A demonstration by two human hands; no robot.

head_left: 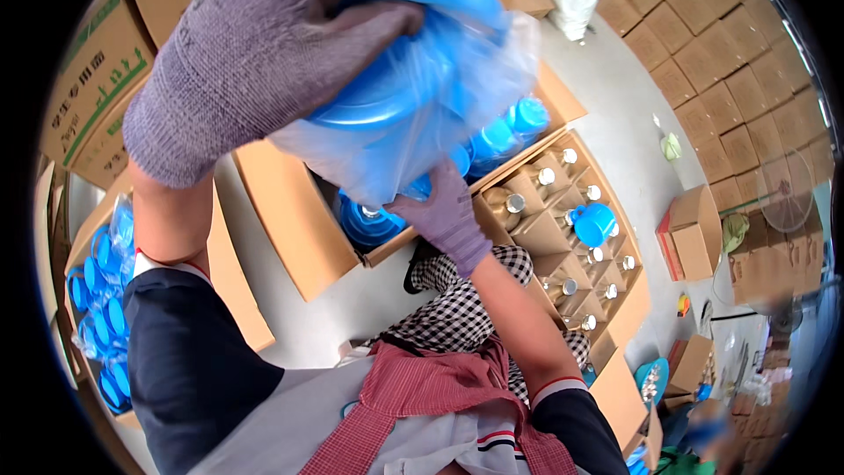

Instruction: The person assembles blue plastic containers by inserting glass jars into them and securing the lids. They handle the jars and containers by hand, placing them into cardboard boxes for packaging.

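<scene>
My left hand (264, 57), in a grey-purple knit glove, is raised at the upper left with its thumb and fingers closed round a round blue plastic piece (378, 84) in a clear plastic bag (347, 158). That piece has a wide rim; the hand covers part of it. Lower and to the right, my gloved right hand (448, 220) is closed at the bag's lower edge, fingertips partly hidden. Below the bag stands an open cardboard box (294, 220) holding several blue plastic pieces (360, 224), some of them bagged.
To the right, a divided carton (629, 299) holds several clear bottles (505, 202) with silver caps, and a blue cup (594, 224) sits on top. At far left is another box of blue pieces (110, 317). Stacked cartons (703, 53) line the far right.
</scene>
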